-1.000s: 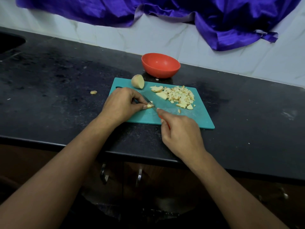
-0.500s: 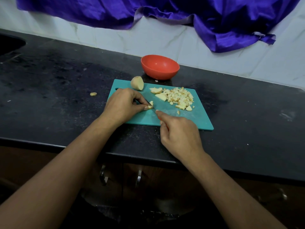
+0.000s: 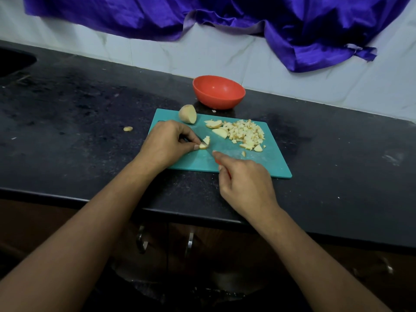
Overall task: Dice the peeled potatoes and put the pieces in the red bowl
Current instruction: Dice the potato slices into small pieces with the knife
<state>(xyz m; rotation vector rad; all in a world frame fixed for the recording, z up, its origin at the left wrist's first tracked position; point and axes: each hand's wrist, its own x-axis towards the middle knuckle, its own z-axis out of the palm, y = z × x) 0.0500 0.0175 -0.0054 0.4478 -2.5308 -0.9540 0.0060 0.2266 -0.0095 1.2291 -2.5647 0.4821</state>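
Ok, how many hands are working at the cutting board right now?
2. The left hand pinches a potato piece on the teal cutting board; the right hand grips the knife at the board's near edge. No other hand is in view.

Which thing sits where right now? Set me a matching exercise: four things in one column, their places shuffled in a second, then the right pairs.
Things
1. red bowl
2. potato half
3. diced pile
4. stray potato bit

Places
A. on the counter, left of the cutting board
B. far right part of the cutting board
C. on the counter behind the cutting board
D. far left corner of the cutting board

Pairs: 1-C, 2-D, 3-B, 4-A
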